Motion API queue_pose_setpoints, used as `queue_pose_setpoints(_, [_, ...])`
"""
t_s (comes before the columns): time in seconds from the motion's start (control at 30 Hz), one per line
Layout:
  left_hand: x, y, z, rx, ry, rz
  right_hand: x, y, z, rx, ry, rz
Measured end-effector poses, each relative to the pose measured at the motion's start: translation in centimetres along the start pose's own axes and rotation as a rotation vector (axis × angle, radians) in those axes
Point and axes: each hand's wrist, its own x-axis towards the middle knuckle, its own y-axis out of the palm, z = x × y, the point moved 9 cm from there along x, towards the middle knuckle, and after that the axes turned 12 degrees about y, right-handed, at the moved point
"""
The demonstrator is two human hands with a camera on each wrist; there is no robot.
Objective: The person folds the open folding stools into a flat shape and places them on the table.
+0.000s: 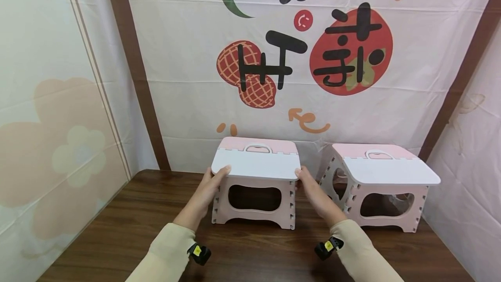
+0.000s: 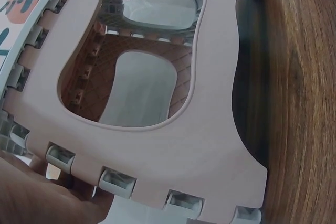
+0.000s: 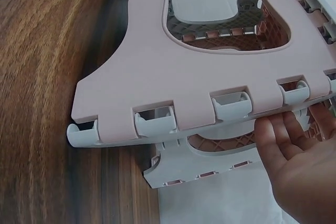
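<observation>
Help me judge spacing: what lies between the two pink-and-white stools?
The head view shows the right hand and wrist, brown tabletop and, behind, white printed cloth.

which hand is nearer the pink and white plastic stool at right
Right: the right hand grips the matching left stool on the side facing the right stool; the left hand grips the opposite side.

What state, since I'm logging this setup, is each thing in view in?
Held stool: unfolded, upright
Other stool: unfolded, standing on the table, nobody touching it
Left hand: grips the held stool's left side
Right hand: grips its right side
Left wrist device: strapped on
Right wrist device: strapped on
Printed backdrop: hanging, creased
</observation>
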Motion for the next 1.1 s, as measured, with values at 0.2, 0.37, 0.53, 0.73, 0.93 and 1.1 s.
queue_pose_setpoints(0.2, [-0.2,0.4,0.1,-0.012,-0.004,0.001,-2.6,0.6,2.4,-0.108,0.125,0.003])
queue_pose_setpoints(0.37, [-0.1,0.8,0.2,-0.011,-0.009,0.002,-2.9,0.4,2.6,-0.08,0.161,0.013])
queue_pose_setpoints(0.53, [0.0,1.0,0.2,-0.011,-0.01,-0.002,-2.9,0.1,2.6,-0.096,0.138,0.028])
queue_pose_setpoints(0.73, [0.0,1.5,0.1,-0.012,-0.002,0.001,-3.2,-0.3,2.6,-0.087,0.13,0.033])
queue_pose_setpoints(0.93, [-0.1,2.0,0.0,-0.01,-0.007,-0.002,-3.4,-0.8,2.3,-0.094,0.149,0.032])
queue_pose_setpoints(1.1, [-0.2,2.3,-0.1,-0.014,-0.008,-0.005,-3.6,-1.0,2.3,-0.09,0.141,0.044])
